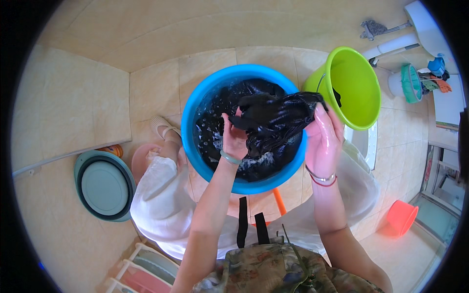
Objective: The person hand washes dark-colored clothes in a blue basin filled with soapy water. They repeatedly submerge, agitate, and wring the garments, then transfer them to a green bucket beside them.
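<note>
Just now the right hand [325, 136] holds the right end of a wet black cloth [283, 115], its thumb and fingers pressed together on it. The left hand [236, 141] is at the cloth's left end, thumb raised and apart, fingers running in under the folds; whether they grip, I cannot tell. So the cloth lies between the two hands, bunched and sagging a little, on the far side of both palms and above the basin [187, 129].

Below it, more dark fabric [264, 168] sits in sudsy water [211, 141] inside the blue basin. Just right of that, on the far side, stands a green bucket [361, 83] with something black in it. Well off to the left is a grey-green tub [105, 188]; near right, a coral bucket [402, 218]; far right, a bin [412, 84] with a green liner.
</note>
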Motion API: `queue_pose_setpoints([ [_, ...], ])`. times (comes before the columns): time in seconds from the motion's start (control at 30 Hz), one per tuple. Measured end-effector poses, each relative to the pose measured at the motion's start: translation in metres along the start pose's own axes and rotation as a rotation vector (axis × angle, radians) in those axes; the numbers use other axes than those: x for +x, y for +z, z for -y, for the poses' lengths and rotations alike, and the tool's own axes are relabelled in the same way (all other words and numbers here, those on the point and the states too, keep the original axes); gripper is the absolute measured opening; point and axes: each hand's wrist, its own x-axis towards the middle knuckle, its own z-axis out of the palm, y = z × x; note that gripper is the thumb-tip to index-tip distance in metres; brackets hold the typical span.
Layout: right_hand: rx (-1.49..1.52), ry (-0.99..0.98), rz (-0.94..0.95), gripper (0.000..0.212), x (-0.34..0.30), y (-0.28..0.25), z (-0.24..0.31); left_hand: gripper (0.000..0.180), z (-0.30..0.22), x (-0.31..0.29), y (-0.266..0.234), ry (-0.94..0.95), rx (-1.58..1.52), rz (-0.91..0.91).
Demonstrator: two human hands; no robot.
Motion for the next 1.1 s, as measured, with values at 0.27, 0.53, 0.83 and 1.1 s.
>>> queue_pose_setpoints([
  [0.27, -0.482, -0.047, 0.195, 0.014, 0.032, -0.071, -0.145, 0.040, -0.007, -0.011, -0.037, 0.108, 0.218, -0.398],
  [0.53, -0.956, -0.011, 0.060, 0.057, 0.019, -0.075, -0.247, 0.056, 0.023, 0.010, -0.085, 0.236, 0.789, -0.541],
  [0.83, -1.307, 0.108, -0.026, 0.053, 0.033, -0.165, -0.372, 0.052, 0.052, 0.072, -0.159, 0.040, 0.712, -0.512],
  [1.1, -1.447, 0.410, 0.093, 0.068, 0.041, -0.114, -0.327, 0.050, 0.033, 0.064, -0.186, -0.232, 0.524, -0.757],
])
